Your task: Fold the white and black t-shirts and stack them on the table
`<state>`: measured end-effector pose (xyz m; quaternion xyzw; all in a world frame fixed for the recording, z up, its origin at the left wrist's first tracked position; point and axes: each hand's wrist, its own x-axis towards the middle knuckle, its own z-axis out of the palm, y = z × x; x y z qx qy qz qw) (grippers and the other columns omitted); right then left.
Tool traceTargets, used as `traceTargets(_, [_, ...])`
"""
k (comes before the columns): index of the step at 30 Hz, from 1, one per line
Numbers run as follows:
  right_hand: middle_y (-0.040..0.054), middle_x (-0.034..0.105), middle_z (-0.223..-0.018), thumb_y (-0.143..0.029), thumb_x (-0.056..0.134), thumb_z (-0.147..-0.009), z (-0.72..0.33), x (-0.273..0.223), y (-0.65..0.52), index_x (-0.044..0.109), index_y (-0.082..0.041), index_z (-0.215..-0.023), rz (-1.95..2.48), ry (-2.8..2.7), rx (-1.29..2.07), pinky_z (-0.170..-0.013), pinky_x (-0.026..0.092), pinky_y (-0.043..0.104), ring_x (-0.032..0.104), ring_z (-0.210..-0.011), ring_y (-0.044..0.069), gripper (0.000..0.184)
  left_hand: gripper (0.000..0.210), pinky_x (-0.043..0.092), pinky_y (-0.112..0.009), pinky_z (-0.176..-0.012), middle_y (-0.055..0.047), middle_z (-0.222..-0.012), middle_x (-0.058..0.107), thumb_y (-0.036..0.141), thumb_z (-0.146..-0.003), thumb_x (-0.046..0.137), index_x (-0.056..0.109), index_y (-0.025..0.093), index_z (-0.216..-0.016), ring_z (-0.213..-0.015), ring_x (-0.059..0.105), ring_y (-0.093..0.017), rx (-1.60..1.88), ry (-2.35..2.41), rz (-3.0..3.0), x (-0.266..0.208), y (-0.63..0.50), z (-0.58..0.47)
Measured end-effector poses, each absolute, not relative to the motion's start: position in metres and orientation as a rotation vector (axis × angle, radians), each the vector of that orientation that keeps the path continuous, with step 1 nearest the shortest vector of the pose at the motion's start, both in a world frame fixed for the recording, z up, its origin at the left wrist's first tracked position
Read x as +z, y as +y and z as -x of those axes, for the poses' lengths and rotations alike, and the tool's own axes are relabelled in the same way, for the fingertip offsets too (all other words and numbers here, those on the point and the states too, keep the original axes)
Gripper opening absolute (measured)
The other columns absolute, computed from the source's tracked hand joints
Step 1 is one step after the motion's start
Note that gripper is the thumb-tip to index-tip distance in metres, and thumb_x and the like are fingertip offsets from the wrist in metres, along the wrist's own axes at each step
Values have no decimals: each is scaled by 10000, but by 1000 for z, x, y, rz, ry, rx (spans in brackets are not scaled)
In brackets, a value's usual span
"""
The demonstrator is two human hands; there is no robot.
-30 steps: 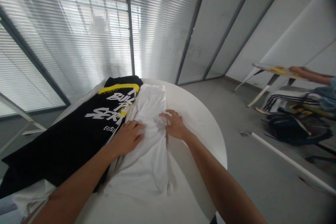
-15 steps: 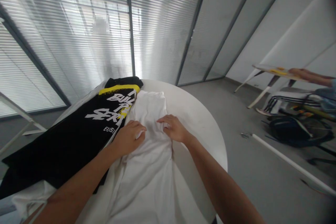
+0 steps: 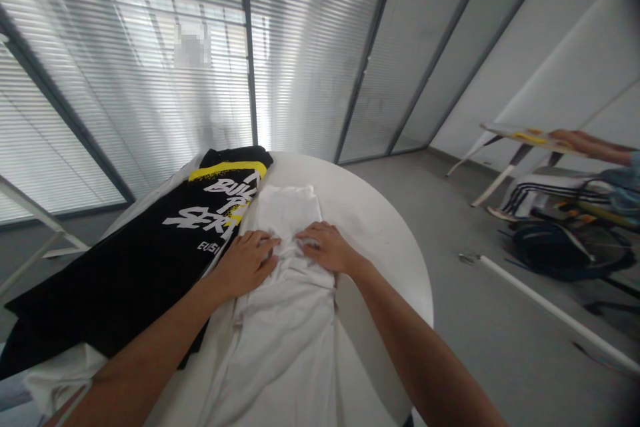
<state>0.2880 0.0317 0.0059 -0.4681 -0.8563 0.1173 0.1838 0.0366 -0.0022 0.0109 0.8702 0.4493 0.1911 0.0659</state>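
A long, folded white garment (image 3: 287, 207) lies along the round white table (image 3: 395, 240), its exact kind not clear. My left hand (image 3: 250, 260) rests on its left side, fingers lying on the cloth and a little apart. Opposite it, my right hand (image 3: 327, 247) presses on the garment's right side with fingers spread and slightly bent. Between and just below both hands the fabric bunches into wrinkles. Left of the garment, partly under my left forearm, is a black T-shirt (image 3: 125, 280) with white lettering and a yellow band.
Glass partitions with blinds (image 3: 310, 47) stand behind the table. To the right, a person's arms (image 3: 590, 143) reach over another table (image 3: 505, 132). A dark bag (image 3: 550, 243) and a white pole (image 3: 545, 307) are on the floor there. White cloth (image 3: 70, 373) lies at lower left.
The white garment's far end has slid slightly towards me, and wrinkles have formed under my hands. Both hands have lowered onto the cloth with fingers flatter.
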Motion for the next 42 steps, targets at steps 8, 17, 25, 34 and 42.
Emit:
traceTargets(8, [67,658,-1095,-230,516,-874,-286,4,30,632,-220,-1203,1420,-2341,269,-911,365,327,546,-1027,207,350,332,405,-386,-964,-89,-1069,643,309,-952,396,662,197,-1116,-1038,546,-223,660,1312,-2569,12,2,-35])
traceTargets(17, [98,479,-1385,-345,508,-904,-286,-6,33,498,-272,-1364,1660,-2211,123,-997,306,435,395,-1243,267,467,362,411,-379,-918,-68,-959,645,367,-962,366,694,226,-1019,-959,557,-220,467,1373,-2582,11,4,-33])
traceTargets(25, [80,446,-1447,-340,475,-913,-290,-13,42,472,-318,-1396,1747,-2271,237,-1071,209,503,332,-1341,270,483,332,439,-339,-887,-96,-950,625,287,-887,433,641,159,-1111,-920,588,-216,661,1695,-2329,-1,17,-27])
traceTargets(34, [84,534,-1353,-148,502,-773,-289,-12,48,609,-244,-1263,1547,-2090,490,-1046,318,429,475,-1239,224,511,487,463,-337,-808,-109,-974,672,312,-783,542,514,147,-1240,-899,638,-238,779,1871,-1732,6,68,-52])
traceTargets(42, [51,638,-1114,-252,537,-761,-288,-13,66,509,-246,-1277,1250,-1274,1075,-874,488,344,619,-969,186,517,550,470,-263,-647,-48,-883,679,296,-658,723,582,193,-1179,-767,637,-178,1024,1485,-1210,12,76,-59])
